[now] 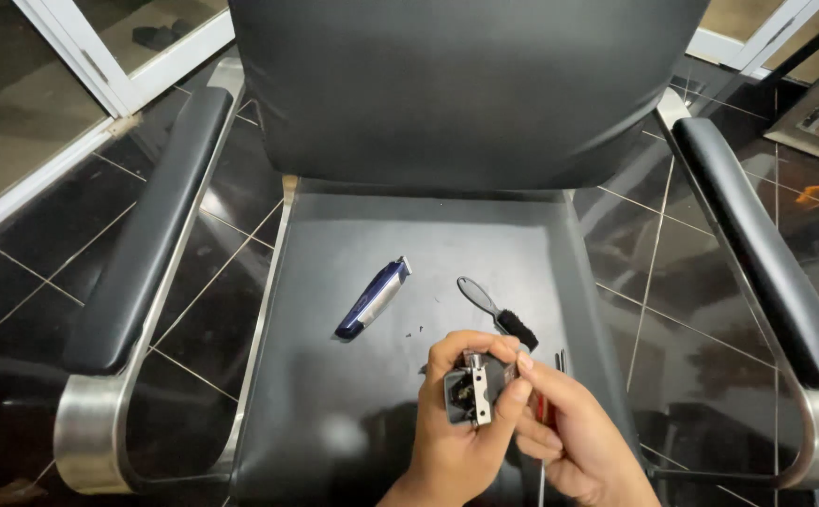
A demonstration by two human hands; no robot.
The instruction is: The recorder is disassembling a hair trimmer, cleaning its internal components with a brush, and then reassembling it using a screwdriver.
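My left hand (pixel 452 427) grips a small dark clipper head with a metal blade plate (pixel 476 387), held over the front of a black chair seat (pixel 372 413). My right hand (pixel 574 441) touches the right side of that part with its fingertips and holds a thin red-handled tool (pixel 542 411), mostly hidden in the palm. On the seat lies a blue and silver hair trimmer (pixel 374 298), pointing up and right. A small black cleaning brush (pixel 497 312) lies just above my hands.
The chair has a black backrest (pixel 466 84), padded armrests (pixel 151 225) and chrome frame loops (pixel 90 432). A few dark specks sit on the seat near the trimmer. Glossy black floor tiles surround the chair, with white-framed glass doors (pixel 71 56) behind it.
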